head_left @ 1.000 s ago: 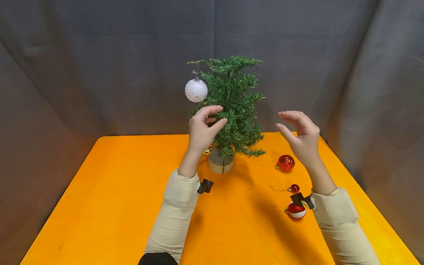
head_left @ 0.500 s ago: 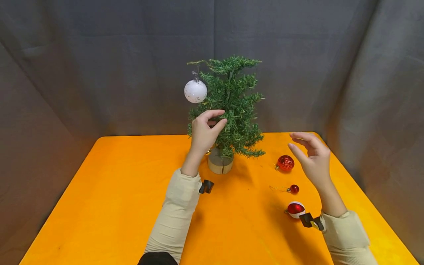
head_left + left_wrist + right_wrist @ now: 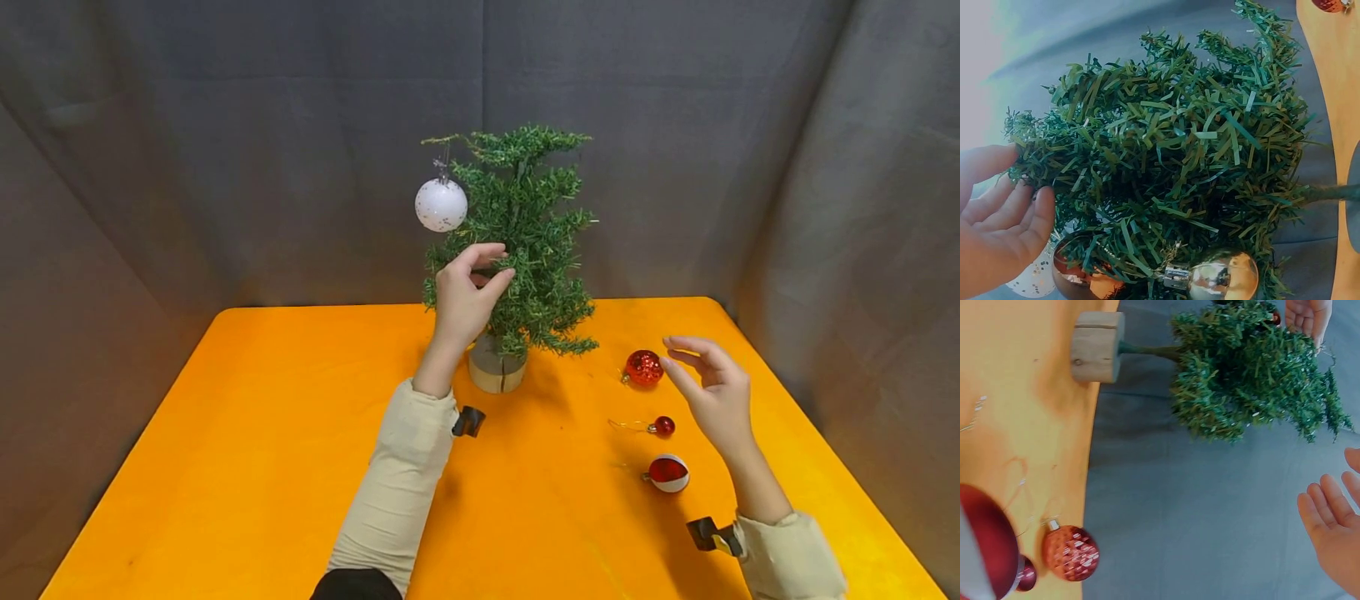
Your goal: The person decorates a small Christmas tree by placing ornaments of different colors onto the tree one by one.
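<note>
Your right hand [image 3: 712, 392] has dropped from tree height toward the glittery red bauble [image 3: 645, 367] on the orange table [image 3: 262, 467], fingers spread and empty.
Close on the bauble's wire loop, not the ball; your left hand [image 3: 463, 296] lightly pinches a branch of the small tree [image 3: 528, 242], whose wooden base [image 3: 495, 373] holds only its trunk.

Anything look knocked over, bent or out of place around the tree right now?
The tree stands upright on its wooden base, but its top branch droops leftward under the white ornament. Three ornaments lie loose on the table.
</note>
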The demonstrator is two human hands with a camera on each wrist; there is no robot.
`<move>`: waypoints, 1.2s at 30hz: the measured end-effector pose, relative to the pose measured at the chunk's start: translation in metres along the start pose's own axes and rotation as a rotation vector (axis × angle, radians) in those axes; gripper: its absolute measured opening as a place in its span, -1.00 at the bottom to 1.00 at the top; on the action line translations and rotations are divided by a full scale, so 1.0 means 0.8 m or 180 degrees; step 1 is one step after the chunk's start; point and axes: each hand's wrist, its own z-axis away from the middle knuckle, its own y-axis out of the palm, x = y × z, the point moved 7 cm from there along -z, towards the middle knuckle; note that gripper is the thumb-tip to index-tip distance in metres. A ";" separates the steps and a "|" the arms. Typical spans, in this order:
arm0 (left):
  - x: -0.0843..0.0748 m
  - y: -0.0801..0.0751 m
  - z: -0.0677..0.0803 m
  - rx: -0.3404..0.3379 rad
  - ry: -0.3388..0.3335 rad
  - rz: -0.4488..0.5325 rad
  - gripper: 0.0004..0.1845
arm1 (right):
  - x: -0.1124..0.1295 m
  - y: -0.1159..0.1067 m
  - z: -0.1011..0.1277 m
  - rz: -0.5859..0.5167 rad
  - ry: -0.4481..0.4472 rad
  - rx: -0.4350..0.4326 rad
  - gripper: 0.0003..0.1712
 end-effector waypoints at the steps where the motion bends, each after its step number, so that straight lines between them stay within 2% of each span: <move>1: 0.000 0.000 0.000 -0.0012 -0.0010 0.0002 -0.71 | -0.003 -0.002 0.003 0.0013 0.0027 -0.0008 -0.69; 9: 0.003 -0.002 0.002 -0.0071 -0.0101 -0.0020 -0.71 | -0.038 -0.024 0.029 -0.0066 0.0223 -0.0056 -0.71; 17: 0.005 0.000 0.002 -0.0022 -0.0155 -0.0005 -0.72 | -0.046 -0.031 0.049 -0.0248 0.0360 -0.0078 -0.74; 19: 0.005 0.000 0.003 -0.0017 -0.0149 -0.0009 -0.72 | -0.056 -0.037 0.056 -0.0201 0.0393 -0.0068 -0.75; 21: 0.005 0.000 0.003 -0.0017 -0.0145 -0.0011 -0.72 | -0.077 -0.048 0.069 -0.0229 0.0408 -0.0056 -0.74; 26: 0.004 0.001 0.003 -0.0015 -0.0117 -0.0007 -0.72 | -0.166 -0.093 0.115 -0.0303 0.0446 -0.0061 -0.65; 28: 0.004 0.001 0.003 -0.0015 -0.0102 -0.0013 -0.73 | -0.179 -0.103 0.126 -0.0323 0.0494 -0.0102 -0.63; 31: 0.004 0.001 0.003 -0.0019 -0.0083 -0.0012 -0.73 | -0.172 -0.106 0.134 -0.0471 0.0593 -0.0185 -0.63; 35: 0.005 0.001 0.004 -0.0007 -0.0086 0.0005 -0.73 | -0.173 -0.115 0.150 -0.0253 0.0804 -0.0312 -0.66; 36: 0.005 0.001 0.004 -0.0001 -0.0100 0.0008 -0.73 | -0.178 -0.120 0.156 -0.0104 0.0868 -0.0350 -0.66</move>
